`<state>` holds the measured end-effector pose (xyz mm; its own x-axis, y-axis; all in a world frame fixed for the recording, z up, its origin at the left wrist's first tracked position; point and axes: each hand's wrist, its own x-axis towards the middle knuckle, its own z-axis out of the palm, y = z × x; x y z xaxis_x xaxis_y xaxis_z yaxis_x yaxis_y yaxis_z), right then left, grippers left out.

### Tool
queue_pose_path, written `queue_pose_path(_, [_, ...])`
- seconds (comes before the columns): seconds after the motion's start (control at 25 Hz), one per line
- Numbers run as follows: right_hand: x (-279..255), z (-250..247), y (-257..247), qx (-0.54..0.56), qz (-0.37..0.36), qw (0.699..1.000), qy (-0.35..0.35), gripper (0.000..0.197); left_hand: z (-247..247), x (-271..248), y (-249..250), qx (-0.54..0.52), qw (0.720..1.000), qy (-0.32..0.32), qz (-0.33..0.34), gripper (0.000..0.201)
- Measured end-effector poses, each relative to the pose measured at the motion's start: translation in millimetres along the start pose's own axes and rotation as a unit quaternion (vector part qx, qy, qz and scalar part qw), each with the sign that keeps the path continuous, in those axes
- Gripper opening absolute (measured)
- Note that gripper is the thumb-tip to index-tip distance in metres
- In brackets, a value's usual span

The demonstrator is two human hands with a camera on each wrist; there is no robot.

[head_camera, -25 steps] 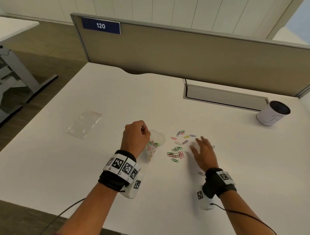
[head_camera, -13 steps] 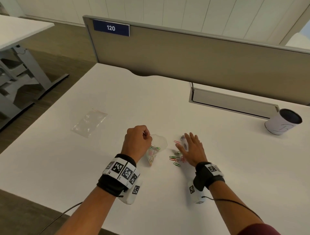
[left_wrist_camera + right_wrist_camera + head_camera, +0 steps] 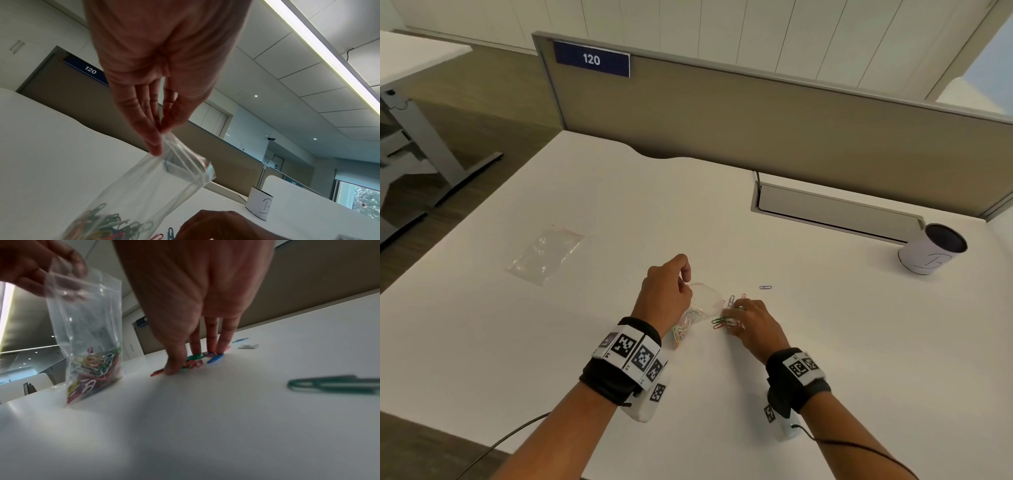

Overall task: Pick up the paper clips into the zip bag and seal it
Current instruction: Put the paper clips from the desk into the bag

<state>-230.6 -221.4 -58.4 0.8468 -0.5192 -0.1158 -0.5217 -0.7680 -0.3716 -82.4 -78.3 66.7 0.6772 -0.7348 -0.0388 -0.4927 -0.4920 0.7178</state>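
The bag is clear plastic with a zip strip along its mouth, and a tangle of red, green, yellow and white clips fills its bottom. It stands near the middle of the desk, toward the near edge, long axis roughly upright, mouth up and open, bottom resting on the top. The left hand pinches 1 lip of the mouth between thumb and fingers. Just right of the bag, the right hand comes down on a loose pile of green, red and blue clips, thumb and fingertips closing narrowly on them; whether any is lifted I cannot tell. 1 blue clip lies apart, farther toward the back edge, and a green clip lies close to the right wrist. A 2nd empty bag lies flat toward the left edge. A white cup sits near the back right corner beside a cable tray. A tan divider behind the desk carries a blue sign reading 120.
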Motion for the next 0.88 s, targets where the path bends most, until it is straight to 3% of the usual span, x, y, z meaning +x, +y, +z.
queue_pose_path(0.12, [-3, 4, -2, 0.010, 0.002, 1.000, 0.030, 0.020, 2, 2, 1, 0.009, 1.000, -0.010, 0.006, 0.018])
queue_pose_path(0.32, [-1, 4, -10, -0.031, 0.006, 0.999, 0.032, 0.016, 6, 6, 0, 0.010, 1.000, -0.014, -0.007, 0.025])
queue_pose_path(0.48, [-2, -4, -7, 0.077, 0.081, 0.993, 0.045, 0.012, 6, 4, 0, 0.010, 1.000, -0.017, -0.010, 0.023])
queue_pose_path(0.6, [-10, -16, -3, 0.245, 0.162, 0.950, 0.103, 0.006, 6, 4, 0, 0.010, 1.000, -0.019, -0.015, 0.022])
queue_pose_path(0.68, [-18, -31, -7, 0.398, 0.196, 0.887, 0.126, 0.006, 6, 4, 0, 0.010, 0.999, -0.024, -0.021, 0.022])
queue_pose_path(0.76, [-25, -52, -17, 0.507, 0.181, 0.833, 0.126, 0.011, 7, 5, 0, 0.005, 0.999, -0.028, -0.027, 0.023])
queue_pose_path(0.88, [-29, -87, -39, 0.529, 0.121, 0.836, 0.085, 0.012, 9, 4, 2, 0.000, 0.999, -0.035, -0.024, 0.023])
